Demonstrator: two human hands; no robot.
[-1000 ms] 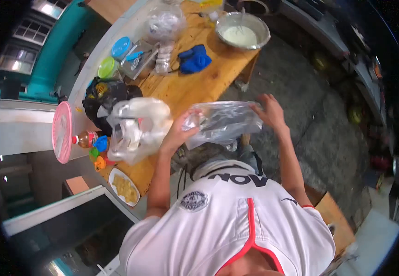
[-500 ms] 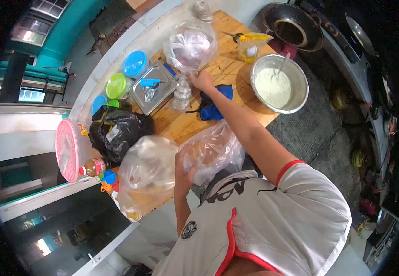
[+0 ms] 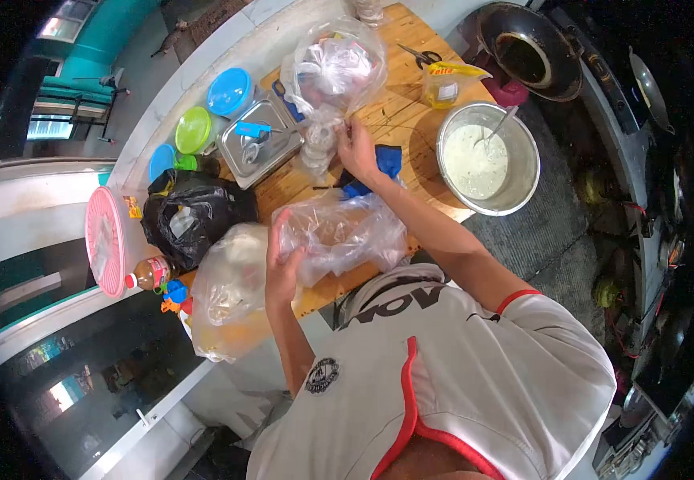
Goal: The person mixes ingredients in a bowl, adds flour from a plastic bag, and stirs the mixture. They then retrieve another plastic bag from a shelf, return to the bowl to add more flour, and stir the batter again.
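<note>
My left hand (image 3: 283,260) is closed on the left edge of a clear plastic bag (image 3: 347,232) with something brownish in or under it. Further forward, my right hand (image 3: 355,148) is closed at the neck of a filled clear bag (image 3: 337,68); what its fingertips hold is too small to make out. Just left of it lies a stack of clear plastic items (image 3: 317,148). A blue cloth (image 3: 385,164) lies partly under my right wrist. Left of my left hand sits a large clear bag (image 3: 231,288).
A metal bowl of pale batter (image 3: 479,160) with a spoon stands at the right, near an oil pouch (image 3: 444,86) and scissors (image 3: 420,56). Leftward are a metal tray (image 3: 259,144), lidded tubs (image 3: 229,92), a black bag (image 3: 195,216) and a bottle (image 3: 153,274). A wok (image 3: 527,56) stands beyond.
My left hand has moved forward and left with the clear bag, which now lies further over the table. My right hand stays near the filled bag's neck. The view has shifted slightly.
</note>
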